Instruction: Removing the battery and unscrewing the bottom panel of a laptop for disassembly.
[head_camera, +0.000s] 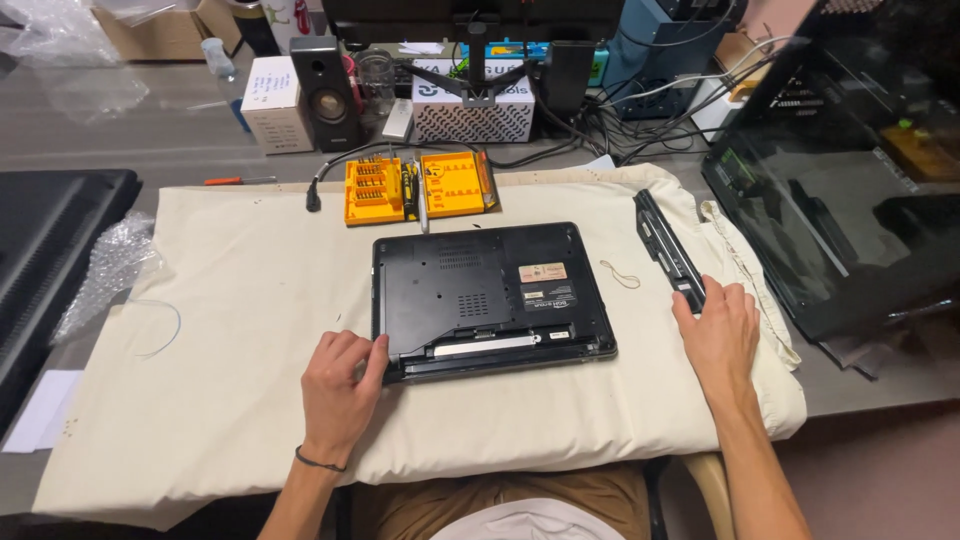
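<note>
A black laptop (480, 290) lies upside down on a cream cloth (240, 330), its battery bay open along the near edge. My left hand (338, 385) rests on the cloth, thumb touching the laptop's near left corner, holding nothing. My right hand (718, 335) lies flat at the cloth's right side, fingertips on the near end of a long black battery pack (664, 245) that sits apart from the laptop.
An open orange screwdriver bit case (415, 187) sits behind the laptop. A rubber band (620, 274) lies right of it. A dark computer case with a glass panel (840, 200) stands at right. Speakers (326, 92), boxes and cables fill the back; bubble wrap (105, 270) lies left.
</note>
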